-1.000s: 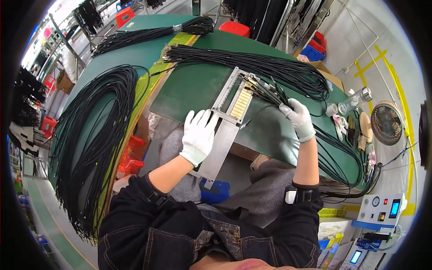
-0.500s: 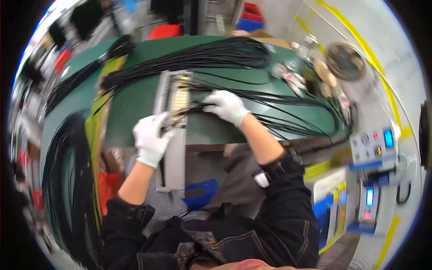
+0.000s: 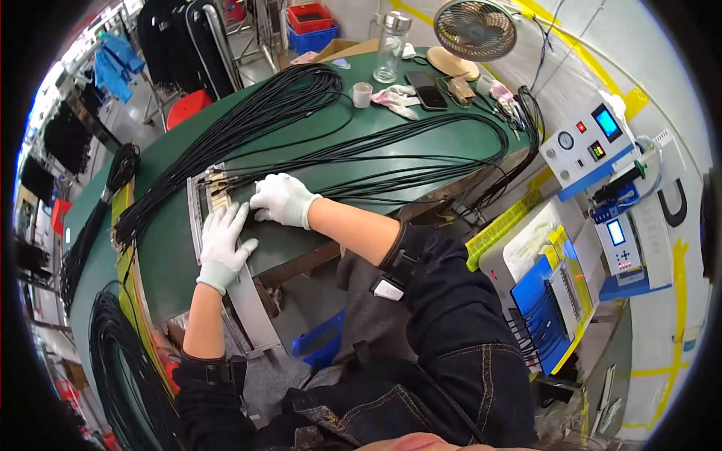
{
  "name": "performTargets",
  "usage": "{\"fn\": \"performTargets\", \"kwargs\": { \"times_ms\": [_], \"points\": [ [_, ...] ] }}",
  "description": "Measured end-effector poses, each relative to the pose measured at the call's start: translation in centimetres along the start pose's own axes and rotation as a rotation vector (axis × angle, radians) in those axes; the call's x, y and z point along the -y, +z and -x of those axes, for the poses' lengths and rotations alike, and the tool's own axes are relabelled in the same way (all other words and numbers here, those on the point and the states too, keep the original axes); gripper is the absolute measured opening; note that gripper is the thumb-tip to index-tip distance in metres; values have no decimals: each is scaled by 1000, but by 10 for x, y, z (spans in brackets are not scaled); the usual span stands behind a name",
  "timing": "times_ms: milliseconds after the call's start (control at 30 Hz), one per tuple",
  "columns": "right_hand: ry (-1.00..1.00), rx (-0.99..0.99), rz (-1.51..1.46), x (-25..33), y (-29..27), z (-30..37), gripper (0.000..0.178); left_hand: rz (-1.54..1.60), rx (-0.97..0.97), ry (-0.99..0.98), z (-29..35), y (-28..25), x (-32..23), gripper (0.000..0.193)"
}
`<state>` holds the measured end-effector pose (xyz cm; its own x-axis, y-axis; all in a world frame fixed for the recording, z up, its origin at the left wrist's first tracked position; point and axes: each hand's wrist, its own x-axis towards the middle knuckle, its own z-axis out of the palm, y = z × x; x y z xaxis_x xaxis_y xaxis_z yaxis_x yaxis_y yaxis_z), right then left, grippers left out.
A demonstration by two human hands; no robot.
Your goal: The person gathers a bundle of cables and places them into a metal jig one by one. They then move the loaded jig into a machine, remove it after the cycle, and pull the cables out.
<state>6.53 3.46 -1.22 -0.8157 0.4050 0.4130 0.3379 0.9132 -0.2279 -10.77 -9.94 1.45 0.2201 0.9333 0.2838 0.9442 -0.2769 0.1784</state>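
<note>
A long silver metal fixture (image 3: 256, 319) lies across the green table's near edge, with a row of pale yellow slots (image 3: 219, 197) near its far end. My left hand (image 3: 222, 248), in a white glove, rests on the fixture beside the slots, fingers stretched out and thumb apart. Close to its right, my gloved right hand (image 3: 284, 201) has bent fingers at the fixture's edge. What those fingertips hold, if anything, is hidden. Several thin black cables (image 3: 361, 146) run from the slots, past my right hand, and loop over the table's right side.
A thick black cable bundle (image 3: 263, 105) lies behind the fixture, and a coiled bundle (image 3: 124, 361) at left. Toward the back right are a glass bottle (image 3: 389, 49), a tape roll (image 3: 362, 95), a phone (image 3: 430, 96) and a fan (image 3: 475, 30). Control boxes (image 3: 583, 146) stand at right.
The view has turned, so the table sits differently in it. My left fingers went from curled to stretched out along the fixture. My right hand moved closer to the slots and my left hand.
</note>
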Motion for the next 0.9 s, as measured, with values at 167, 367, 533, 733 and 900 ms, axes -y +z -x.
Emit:
{"fn": "performTargets", "kwargs": {
  "times_ms": [167,367,533,733,900],
  "points": [
    [1,-137,-92,-3,-35,32,39,-4,9,-20,1,8,2,46],
    [651,-799,499,-59,-141,194,59,16,-88,-29,3,12,5,45],
    [1400,-1362,-512,-108,-85,371,72,9,-50,-52,0,18,9,46],
    [1775,-1484,-1781,-79,-20,352,47,3,-65,-54,5,19,13,46],
    [1248,-1592,-1234,-99,-59,351,34,17,-60,-30,0,19,7,46]
  ]
}}
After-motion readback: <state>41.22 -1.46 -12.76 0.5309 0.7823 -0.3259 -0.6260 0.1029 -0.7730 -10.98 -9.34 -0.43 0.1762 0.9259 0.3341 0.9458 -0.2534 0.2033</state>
